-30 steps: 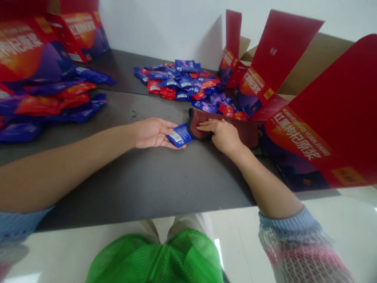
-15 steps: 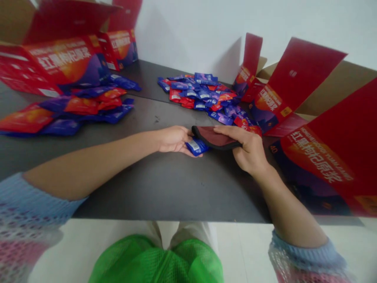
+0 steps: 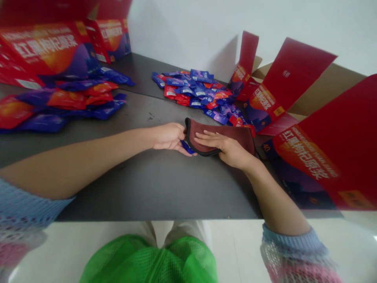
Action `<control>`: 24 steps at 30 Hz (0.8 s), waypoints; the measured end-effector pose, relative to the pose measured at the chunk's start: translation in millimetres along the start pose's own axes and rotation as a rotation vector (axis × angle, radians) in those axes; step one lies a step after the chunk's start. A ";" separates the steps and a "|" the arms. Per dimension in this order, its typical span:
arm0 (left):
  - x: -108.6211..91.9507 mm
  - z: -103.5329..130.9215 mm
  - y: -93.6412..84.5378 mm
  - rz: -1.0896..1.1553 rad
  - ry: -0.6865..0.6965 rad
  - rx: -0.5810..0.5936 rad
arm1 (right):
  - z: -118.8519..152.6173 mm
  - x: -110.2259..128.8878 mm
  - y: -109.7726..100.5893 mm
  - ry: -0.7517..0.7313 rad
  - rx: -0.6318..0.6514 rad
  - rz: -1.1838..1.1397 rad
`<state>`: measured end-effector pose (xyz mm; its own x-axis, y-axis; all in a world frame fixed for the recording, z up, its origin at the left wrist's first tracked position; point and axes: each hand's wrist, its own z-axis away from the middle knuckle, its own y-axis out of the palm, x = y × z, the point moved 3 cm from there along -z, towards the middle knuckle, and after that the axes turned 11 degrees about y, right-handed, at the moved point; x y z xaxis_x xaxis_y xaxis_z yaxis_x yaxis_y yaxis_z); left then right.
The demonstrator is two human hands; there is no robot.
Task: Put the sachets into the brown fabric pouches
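Observation:
My left hand point(image 3: 171, 136) grips a blue sachet point(image 3: 187, 147) by its left side, thumb above and fingers below. A brown cloth with black edging point(image 3: 206, 127) covers most of that sachet. On top of the cloth lies my right hand point(image 3: 220, 143), its fingers stretched out flat and pointing left. Just behind the cloth is a heap of blue and red sachets point(image 3: 200, 92). Whether my right fingers pinch any of the cloth cannot be seen.
More sachets point(image 3: 70, 100) lie in a row at the left, before two red boxes point(image 3: 53, 51). Open red boxes point(image 3: 312, 157) stand at the right. A white wall point(image 3: 182, 31) rises behind the grey table point(image 3: 165, 192).
My right hand has flattened out on the cloth, which now hides more of the sachet. The whole view has shifted a little, so the boxes and heaps appear further left.

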<state>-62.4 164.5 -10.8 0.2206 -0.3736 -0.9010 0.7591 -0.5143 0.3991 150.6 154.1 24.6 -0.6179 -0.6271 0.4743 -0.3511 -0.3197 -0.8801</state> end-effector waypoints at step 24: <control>-6.4 2.1 8.1 -0.054 -0.024 -0.169 | -16.6 17.3 24.8 0.232 -0.140 0.000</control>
<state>-58.9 161.1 -1.4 0.1640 -0.3680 -0.9153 0.8618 -0.3980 0.3144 119.5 147.1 11.4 -0.7572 -0.4422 0.4807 -0.4347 -0.2080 -0.8762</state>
